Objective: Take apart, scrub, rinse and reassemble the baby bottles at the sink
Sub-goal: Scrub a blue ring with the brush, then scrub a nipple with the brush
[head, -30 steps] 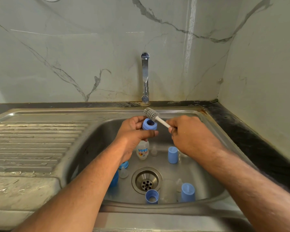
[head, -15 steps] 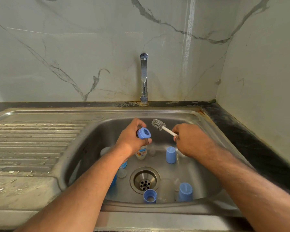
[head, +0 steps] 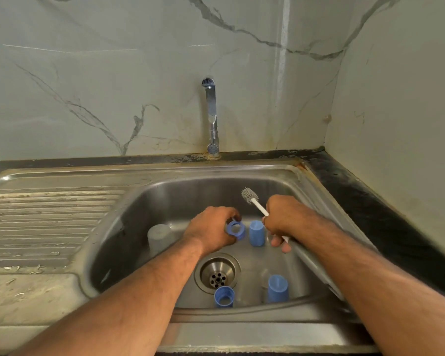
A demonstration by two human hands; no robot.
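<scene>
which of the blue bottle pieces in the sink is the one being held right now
The blue screw ring, gripped by the left hand above the basin floor. The other blue pieces stand free: a cap beside it, a ring and cap near the front edge.

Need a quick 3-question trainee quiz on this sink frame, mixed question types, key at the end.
1. True or false: water is running from the chrome tap.
2. Which hand holds the white-handled bottle brush?
A) left hand
B) right hand
C) neither
3. Fill in: the left hand grips a blue plastic screw ___ low inside the steel sink basin.

Key:
1. False; no stream shows.
2. B.
3. Ring; a blue plastic cap stands just to its right in the view.
</scene>
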